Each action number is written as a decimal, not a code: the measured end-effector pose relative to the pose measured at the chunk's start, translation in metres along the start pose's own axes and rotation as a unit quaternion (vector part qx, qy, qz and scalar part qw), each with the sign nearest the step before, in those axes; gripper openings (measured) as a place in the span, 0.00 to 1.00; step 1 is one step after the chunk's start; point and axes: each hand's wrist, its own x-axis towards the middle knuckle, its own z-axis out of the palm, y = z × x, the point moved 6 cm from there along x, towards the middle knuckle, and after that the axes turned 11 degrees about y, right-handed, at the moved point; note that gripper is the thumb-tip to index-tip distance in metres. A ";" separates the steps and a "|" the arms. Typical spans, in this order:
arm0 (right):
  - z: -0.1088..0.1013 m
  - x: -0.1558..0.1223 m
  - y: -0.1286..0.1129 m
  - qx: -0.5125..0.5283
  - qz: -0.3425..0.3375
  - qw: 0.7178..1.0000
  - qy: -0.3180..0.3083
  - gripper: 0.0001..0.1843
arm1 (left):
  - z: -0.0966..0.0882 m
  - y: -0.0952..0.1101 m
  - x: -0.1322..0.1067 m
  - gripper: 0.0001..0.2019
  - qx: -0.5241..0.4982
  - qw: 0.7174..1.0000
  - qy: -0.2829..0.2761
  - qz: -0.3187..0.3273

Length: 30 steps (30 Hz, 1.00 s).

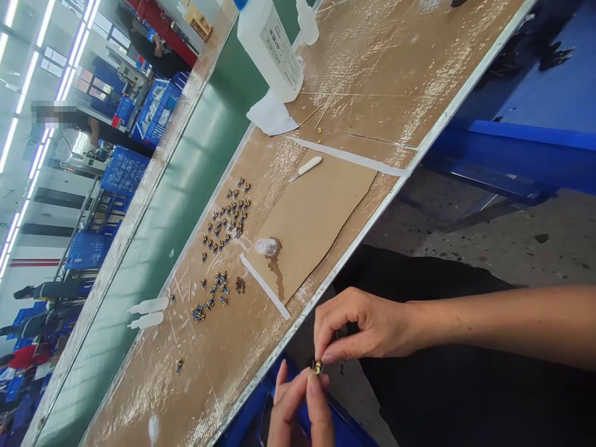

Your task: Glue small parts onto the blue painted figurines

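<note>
Beyond the table's front edge, above my lap, both hands meet fingertip to fingertip. My right hand pinches a tiny yellow and dark figurine between thumb and forefinger. From below, my left hand grips the same piece with thumb and forefinger; its finer details are too small to make out. On the table nearby, several similar small figurines stand in a loose group, and a tighter cluster of them lies closer to the squeeze bottles. Small brown pieces sit beside that cluster.
A cardboard sheet, taped at its ends, carries a white-handled knife and a small clear cup beside a wet stain. A large white bottle, tissue and two squeeze bottles stand around. Other people work in the background.
</note>
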 end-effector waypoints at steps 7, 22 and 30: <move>0.001 0.001 -0.001 0.002 0.002 1.000 -0.001 0.13 | 0.000 0.005 0.004 0.06 0.030 0.992 -0.012 0.123; -0.001 0.008 -0.024 -0.024 -0.152 0.987 0.042 0.09 | 0.009 -0.030 0.008 0.07 -0.200 0.978 0.033 0.057; 0.000 0.005 -0.017 -0.008 -0.062 0.997 0.050 0.09 | 0.024 -0.049 -0.005 0.05 -0.356 0.920 -0.032 -0.160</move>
